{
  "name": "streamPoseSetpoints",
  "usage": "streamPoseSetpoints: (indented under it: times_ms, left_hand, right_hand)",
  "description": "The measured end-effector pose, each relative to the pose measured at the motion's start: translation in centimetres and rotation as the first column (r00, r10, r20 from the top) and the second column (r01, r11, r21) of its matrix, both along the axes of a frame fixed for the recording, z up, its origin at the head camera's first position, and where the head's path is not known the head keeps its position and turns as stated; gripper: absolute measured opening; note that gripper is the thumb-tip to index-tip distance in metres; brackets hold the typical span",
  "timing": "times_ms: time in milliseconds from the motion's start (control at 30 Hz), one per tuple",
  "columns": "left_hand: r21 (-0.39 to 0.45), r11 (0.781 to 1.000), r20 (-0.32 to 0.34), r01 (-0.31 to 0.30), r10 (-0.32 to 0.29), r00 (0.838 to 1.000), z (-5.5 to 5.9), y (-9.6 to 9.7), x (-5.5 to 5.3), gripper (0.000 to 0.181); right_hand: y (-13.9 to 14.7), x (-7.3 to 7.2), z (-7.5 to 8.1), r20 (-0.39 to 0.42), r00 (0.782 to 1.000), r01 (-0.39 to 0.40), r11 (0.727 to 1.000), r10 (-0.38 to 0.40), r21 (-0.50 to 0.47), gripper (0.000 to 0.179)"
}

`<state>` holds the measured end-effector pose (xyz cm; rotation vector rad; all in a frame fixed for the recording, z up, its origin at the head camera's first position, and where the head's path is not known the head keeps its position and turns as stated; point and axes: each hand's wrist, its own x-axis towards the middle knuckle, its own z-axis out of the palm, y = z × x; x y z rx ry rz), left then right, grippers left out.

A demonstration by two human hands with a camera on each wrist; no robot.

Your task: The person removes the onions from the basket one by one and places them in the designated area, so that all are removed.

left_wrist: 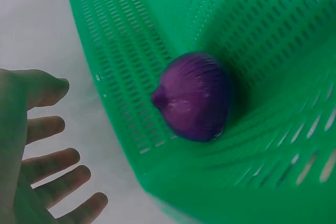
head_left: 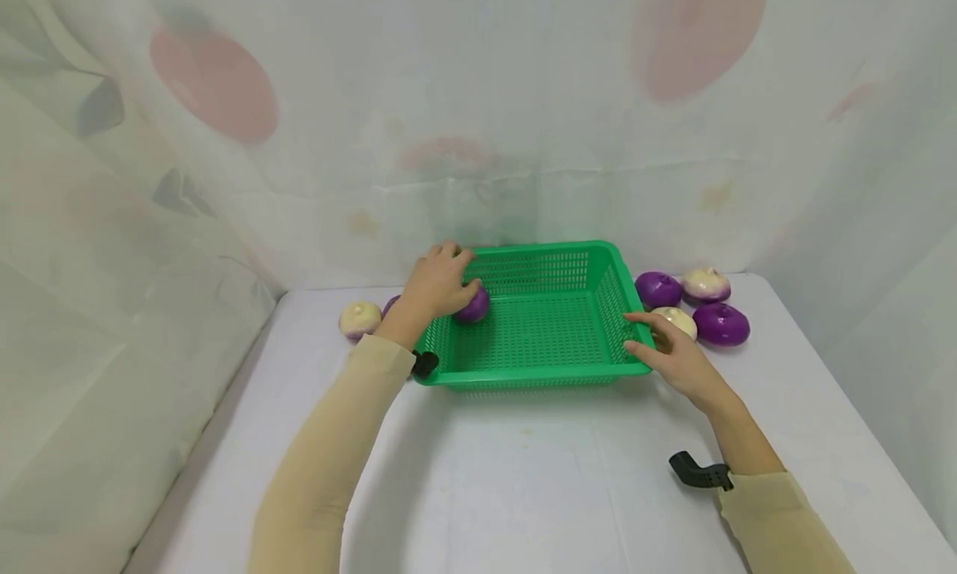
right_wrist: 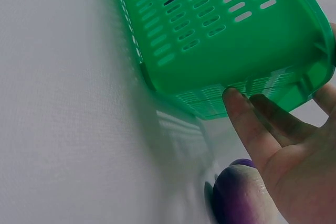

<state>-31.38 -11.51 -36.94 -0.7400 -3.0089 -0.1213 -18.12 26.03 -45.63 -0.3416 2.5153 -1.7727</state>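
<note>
A green plastic basket point(head_left: 534, 373) with slotted walls sits on the table. Inside, by its left wall, lies a purple onion point(left_wrist: 194, 98), partly covered by my left hand point(head_left: 441, 285) in the head view. The left hand's fingers point(left_wrist: 55, 160) are spread and hold nothing, near the left rim. At the basket's right side, my right hand point(head_left: 676, 360) reaches over the rim with loosely extended fingers. Its lower fingertips point(right_wrist: 232, 95) are right at the outer wall in the right wrist view. Beside that hand sits a cream-and-purple onion-shaped vegetable point(right_wrist: 242, 195).
Right of the basket are purple onions point(head_left: 721, 325) and another cream-and-purple vegetable point(head_left: 706, 284). To the left is a cream one point(head_left: 360, 319), with a purple one point(head_left: 390, 305) partly hidden by the left arm. A printed white curtain point(head_left: 336, 142) hangs behind the white table point(head_left: 523, 491).
</note>
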Motion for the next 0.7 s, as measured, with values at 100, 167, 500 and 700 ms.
streamPoseSetpoints:
  times_ms: [100,167,500,700]
  left_hand:
    - [-0.010,1.000,0.028,-0.017,0.018,0.999,-0.2,0.3,-0.1,0.056]
    - [-0.016,0.999,0.042,-0.028,0.028,0.999,-0.2,0.6,-0.2,0.057]
    - [-0.082,0.994,0.058,-0.072,0.077,0.995,-1.4,1.8,-1.4,0.057]
    - [-0.132,0.990,0.073,-0.049,0.059,0.996,-2.3,1.9,-2.2,0.057]
  right_hand:
    - [0.0,0.0,0.0,-0.004,1.000,-0.001,1.000,0.001,-0.001,0.054]
    - [0.0,0.0,0.0,-0.006,1.000,0.000,1.000,0.000,0.000,0.054]
    - [0.1,0.2,0.0,0.014,1.000,0.005,1.000,-0.005,0.008,0.055]
    - [0.0,0.1,-0.1,0.010,1.000,0.004,1.000,-0.004,0.009,0.054]
